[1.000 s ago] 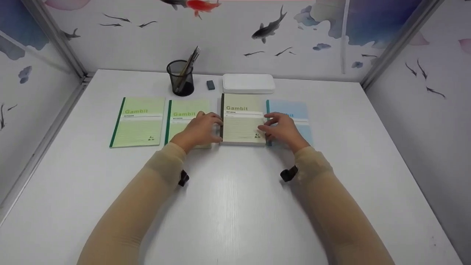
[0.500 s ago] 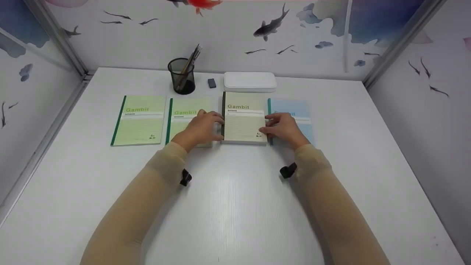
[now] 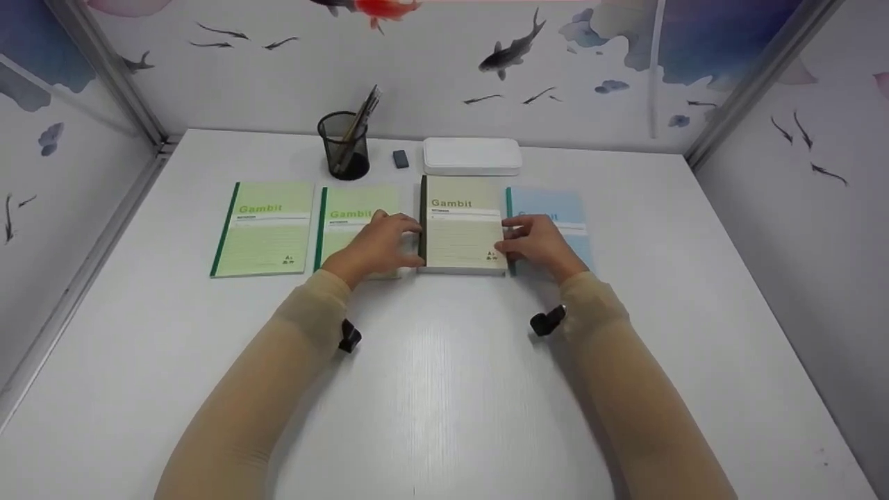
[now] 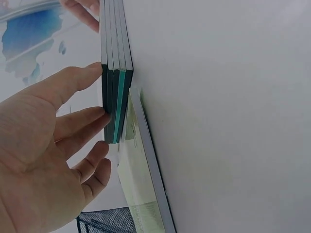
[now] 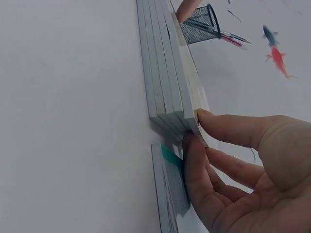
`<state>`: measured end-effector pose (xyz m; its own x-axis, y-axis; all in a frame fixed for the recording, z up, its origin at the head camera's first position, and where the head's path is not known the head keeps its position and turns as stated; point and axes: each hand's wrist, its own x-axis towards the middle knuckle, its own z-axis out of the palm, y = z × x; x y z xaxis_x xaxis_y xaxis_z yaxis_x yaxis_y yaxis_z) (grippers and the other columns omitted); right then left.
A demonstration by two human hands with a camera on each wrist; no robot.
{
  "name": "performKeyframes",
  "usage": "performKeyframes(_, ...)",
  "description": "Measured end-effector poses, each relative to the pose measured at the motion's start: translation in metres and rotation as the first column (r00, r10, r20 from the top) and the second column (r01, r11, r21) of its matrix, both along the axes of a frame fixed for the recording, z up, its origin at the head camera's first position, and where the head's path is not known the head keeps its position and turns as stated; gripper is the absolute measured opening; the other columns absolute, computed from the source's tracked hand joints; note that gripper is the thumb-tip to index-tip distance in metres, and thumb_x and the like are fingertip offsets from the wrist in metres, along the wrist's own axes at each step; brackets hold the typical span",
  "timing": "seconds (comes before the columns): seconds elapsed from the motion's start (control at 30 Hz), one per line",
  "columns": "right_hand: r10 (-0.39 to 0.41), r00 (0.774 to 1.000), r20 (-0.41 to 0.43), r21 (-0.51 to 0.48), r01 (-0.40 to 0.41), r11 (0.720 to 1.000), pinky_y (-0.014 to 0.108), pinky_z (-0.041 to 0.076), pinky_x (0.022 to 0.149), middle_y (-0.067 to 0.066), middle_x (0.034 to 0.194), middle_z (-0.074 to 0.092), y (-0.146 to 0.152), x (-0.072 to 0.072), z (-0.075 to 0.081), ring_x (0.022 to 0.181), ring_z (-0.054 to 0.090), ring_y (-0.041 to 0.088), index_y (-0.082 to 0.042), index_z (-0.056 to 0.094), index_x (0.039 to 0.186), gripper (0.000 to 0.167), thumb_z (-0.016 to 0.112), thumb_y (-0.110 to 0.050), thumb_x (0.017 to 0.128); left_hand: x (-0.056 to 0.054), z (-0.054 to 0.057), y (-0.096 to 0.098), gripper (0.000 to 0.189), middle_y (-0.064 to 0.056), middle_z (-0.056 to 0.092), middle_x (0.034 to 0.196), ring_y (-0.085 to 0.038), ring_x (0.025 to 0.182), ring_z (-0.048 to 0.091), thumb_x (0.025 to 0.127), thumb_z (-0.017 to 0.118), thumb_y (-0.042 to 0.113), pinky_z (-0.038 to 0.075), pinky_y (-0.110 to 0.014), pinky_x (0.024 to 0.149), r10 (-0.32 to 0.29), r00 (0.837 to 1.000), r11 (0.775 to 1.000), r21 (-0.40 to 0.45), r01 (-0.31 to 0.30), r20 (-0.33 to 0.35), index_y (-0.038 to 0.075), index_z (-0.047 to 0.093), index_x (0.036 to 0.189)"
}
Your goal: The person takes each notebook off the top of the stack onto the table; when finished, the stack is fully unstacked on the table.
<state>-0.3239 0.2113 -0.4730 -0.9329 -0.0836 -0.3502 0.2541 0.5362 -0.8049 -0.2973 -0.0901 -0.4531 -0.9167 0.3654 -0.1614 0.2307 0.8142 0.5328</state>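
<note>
A stack of several notebooks (image 3: 462, 239) with a cream cover on top lies between both hands in the head view. My left hand (image 3: 375, 244) rests its fingertips against the dark bound spines (image 4: 112, 92), thumb and fingers spread along them. Over on the stack's right side, my right hand (image 3: 540, 243) pinches the edge of the top notebook (image 5: 187, 82), thumb on the cover and index finger at its side. A green notebook (image 3: 333, 243) lies partly hidden under the left hand. Beneath the right hand is a blue notebook (image 3: 555, 201).
Another green notebook (image 3: 262, 243) lies at the left. Behind the notebooks stand a black mesh pen cup (image 3: 343, 149) holding pens, a small dark eraser-like block (image 3: 401, 159) and a white case (image 3: 472, 157). Walls enclose the white table (image 3: 430, 389) at the back and sides.
The right thumb has slid slightly right across the top cover to its edge, and the right fingers have drawn in against the stack. The left hand stays at the spines.
</note>
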Motion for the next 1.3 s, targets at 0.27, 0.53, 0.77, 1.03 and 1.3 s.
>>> performKeyframes(0.27, -0.082, 0.995, 0.062, -0.076, 0.086, 0.993, 0.029, 0.058, 0.091, 0.011, 0.131, 0.065, 0.009, 0.003, -0.009, 0.107, 0.067, 0.019, -0.007, 0.062, 0.141, 0.049, 0.074, -0.012, 0.093, 0.001, -0.008, 0.001, 0.065, -0.002, 0.052, 0.154, -0.025, 0.139, 0.038, 0.090, 0.082, 0.034, 0.037, -0.041, 0.120, -0.034, 0.999, 0.999, 0.001, 0.034, 0.011, 0.011, 0.058, 0.146)
performKeyframes(0.53, -0.075, 0.997, 0.022, -0.156, 0.078, 0.985, 0.025, 0.060, 0.079, 0.012, 0.124, 0.065, 0.011, 0.016, -0.017, 0.093, 0.068, 0.015, -0.003, 0.060, 0.141, 0.050, 0.073, -0.007, 0.093, 0.005, -0.017, -0.001, 0.060, -0.004, 0.052, 0.154, -0.029, 0.140, 0.039, 0.091, 0.080, 0.033, 0.038, -0.043, 0.119, -0.066, 0.998, 0.998, 0.000, 0.066, 0.002, 0.009, 0.061, 0.143)
performKeyframes(0.77, -0.061, 0.998, -0.011, -0.187, 0.058, 0.981, 0.026, 0.061, 0.076, 0.020, 0.134, 0.063, 0.021, 0.025, -0.019, 0.089, 0.071, 0.014, -0.004, 0.055, 0.144, 0.049, 0.067, -0.010, 0.097, 0.004, -0.017, 0.002, 0.060, -0.002, 0.052, 0.153, -0.026, 0.141, 0.038, 0.090, 0.082, 0.032, 0.037, -0.042, 0.120, -0.039, 0.999, 0.999, 0.028, 0.039, 0.019, 0.009, 0.062, 0.142)
performKeyframes(1.03, -0.090, 0.996, 0.005, -0.173, 0.089, 0.981, 0.026, 0.061, 0.075, 0.020, 0.130, 0.065, 0.035, 0.028, -0.013, 0.088, 0.071, 0.013, -0.004, 0.056, 0.144, 0.049, 0.066, -0.011, 0.097, 0.000, -0.011, 0.005, 0.059, -0.003, 0.053, 0.152, -0.027, 0.139, 0.039, 0.089, 0.083, 0.031, 0.037, -0.041, 0.120, -0.024, 1.000, 1.000, 0.006, 0.024, -0.015, 0.008, 0.063, 0.140)
performKeyframes(1.3, -0.129, 0.991, 0.049, -0.266, 0.137, 0.954, 0.028, 0.062, 0.078, 0.013, 0.127, 0.068, 0.048, 0.029, -0.005, 0.091, 0.073, 0.014, -0.010, 0.056, 0.144, 0.050, 0.067, -0.012, 0.095, 0.000, -0.002, 0.003, 0.059, -0.001, 0.052, 0.152, -0.026, 0.140, 0.039, 0.089, 0.082, 0.032, 0.037, -0.041, 0.119, 0.014, 1.000, 1.000, -0.004, -0.014, -0.006, 0.011, 0.063, 0.141)
